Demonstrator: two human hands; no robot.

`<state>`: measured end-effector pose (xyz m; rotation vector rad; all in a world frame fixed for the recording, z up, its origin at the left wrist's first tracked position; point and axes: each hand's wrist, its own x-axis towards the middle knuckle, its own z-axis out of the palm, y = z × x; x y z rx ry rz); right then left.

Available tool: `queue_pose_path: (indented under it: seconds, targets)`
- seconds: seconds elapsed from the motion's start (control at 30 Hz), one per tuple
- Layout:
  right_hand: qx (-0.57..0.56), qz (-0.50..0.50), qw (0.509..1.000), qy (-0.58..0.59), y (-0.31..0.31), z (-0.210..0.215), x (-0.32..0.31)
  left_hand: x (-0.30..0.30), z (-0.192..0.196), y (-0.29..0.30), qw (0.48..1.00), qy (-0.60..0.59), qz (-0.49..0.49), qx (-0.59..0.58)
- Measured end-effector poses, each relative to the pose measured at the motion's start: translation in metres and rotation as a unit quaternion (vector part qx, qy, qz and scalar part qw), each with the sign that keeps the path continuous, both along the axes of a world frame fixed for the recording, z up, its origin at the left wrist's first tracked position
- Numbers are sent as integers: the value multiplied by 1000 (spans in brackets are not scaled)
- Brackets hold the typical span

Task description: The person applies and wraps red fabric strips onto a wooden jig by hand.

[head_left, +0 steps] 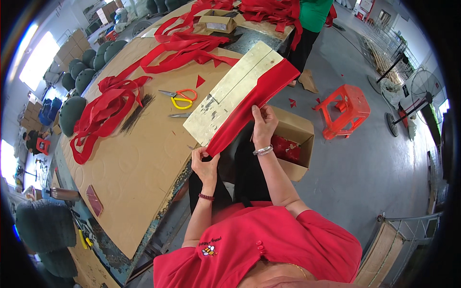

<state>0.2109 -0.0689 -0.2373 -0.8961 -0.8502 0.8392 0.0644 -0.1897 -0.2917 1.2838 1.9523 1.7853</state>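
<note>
A folded red fabric strip point(254, 100) lies along the right edge of a worn, cream-coloured board point(225, 91), which projects over the table's edge. At the strip's near end, my left hand point(205, 165) pinches the fabric between thumb and fingers. Farther up, my right hand point(264, 126) is closed on the same strip at its right edge. Scissors with orange and yellow handles point(182, 99) rest on the table left of the board. Below them, a pointed metal blade point(179, 115) shows beside the board. Loose red strips point(108, 110) are heaped farther left.
Brown cardboard covers the table point(139, 192). Dark thin strands point(137, 114) lie on it. A cardboard box point(294, 170) with red scraps stands right of my legs, and an orange-red stool point(345, 108) beyond. Another person in green point(314, 15) stands at the table's far end.
</note>
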Motion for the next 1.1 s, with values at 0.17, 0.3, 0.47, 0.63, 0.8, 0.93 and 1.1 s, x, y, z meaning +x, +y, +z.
queue_pose_path:
  seconds: [0.17, 0.3, 0.47, 0.63, 0.8, 0.93, 1.1]
  targets:
    - [14, -22, 1000, -13, -6, 0, -1, 2, 1, 8, 996, -79, 11, 45]
    - [15, 2, 999, 32, -7, -2, -2, -9, 7, 10, 996, -76, -9, 34]
    - [22, 10, 996, 87, -4, -6, 3, -16, 12, 4, 999, 15, -19, 38]
    - [13, 12, 997, 70, -3, -5, 3, -11, 7, 4, 999, 34, -17, 10]
    - [37, 12, 998, -41, 2, 9, 7, -10, 9, -3, 986, 20, -152, -65]
    - [38, 152, 978, -138, 3, 33, 24, -24, 37, -8, 976, 17, -193, -98]
    - [14, 228, 932, -280, -23, 61, 37, -61, 104, 10, 986, 125, -108, 28]
